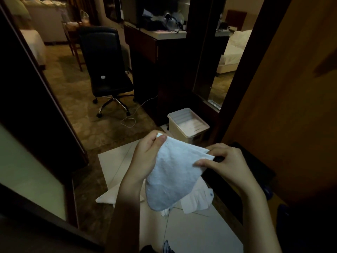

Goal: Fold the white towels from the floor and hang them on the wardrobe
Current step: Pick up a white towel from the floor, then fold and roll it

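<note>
I hold a small white towel (173, 172) up in front of me, above the pale floor tiles (197, 232). My left hand (147, 156) pinches its upper left corner between thumb and fingers. My right hand (224, 163) pinches the upper right corner, where the cloth is doubled over. The towel hangs down between them to a rounded lower edge. More white towels (197, 199) lie crumpled on the floor below it, partly hidden by the held one. The brown wardrobe panel (284, 99) rises on the right.
A cream plastic bin (187, 125) stands on the floor just beyond my hands. A black office chair (107, 70) and a dark desk (156, 52) are farther back, with a white cable (131, 119) on the carpet. A dark door edge (36, 92) stands at left.
</note>
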A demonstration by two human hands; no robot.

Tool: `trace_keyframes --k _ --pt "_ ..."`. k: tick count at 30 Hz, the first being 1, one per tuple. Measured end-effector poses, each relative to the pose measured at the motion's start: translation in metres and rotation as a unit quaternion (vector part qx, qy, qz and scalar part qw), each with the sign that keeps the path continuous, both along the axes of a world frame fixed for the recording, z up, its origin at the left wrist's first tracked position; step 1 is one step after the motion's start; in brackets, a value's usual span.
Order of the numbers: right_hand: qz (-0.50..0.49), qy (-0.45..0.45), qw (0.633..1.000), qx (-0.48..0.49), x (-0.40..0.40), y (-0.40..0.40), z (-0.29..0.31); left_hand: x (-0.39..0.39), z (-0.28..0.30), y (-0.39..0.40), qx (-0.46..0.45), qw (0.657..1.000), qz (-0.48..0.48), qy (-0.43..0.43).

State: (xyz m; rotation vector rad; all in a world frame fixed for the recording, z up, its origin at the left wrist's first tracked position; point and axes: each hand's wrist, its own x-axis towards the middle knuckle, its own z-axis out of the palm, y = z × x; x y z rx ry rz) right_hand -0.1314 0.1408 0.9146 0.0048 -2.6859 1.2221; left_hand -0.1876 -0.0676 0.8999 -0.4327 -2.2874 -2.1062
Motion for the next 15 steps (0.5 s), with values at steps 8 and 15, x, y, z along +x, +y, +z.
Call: trace_keyframes --k 8,15 --pt "-0.013 0.138 0.99 0.012 -0.006 -0.005 -0.004 -0.009 -0.021 -0.009 -0.07 0.995 0.058 0.039" --pt "-0.016 0.136 0.986 -0.092 -0.007 -0.001 -0.02 -0.01 -0.012 0.002 0.042 0.997 0.052 -0.044"
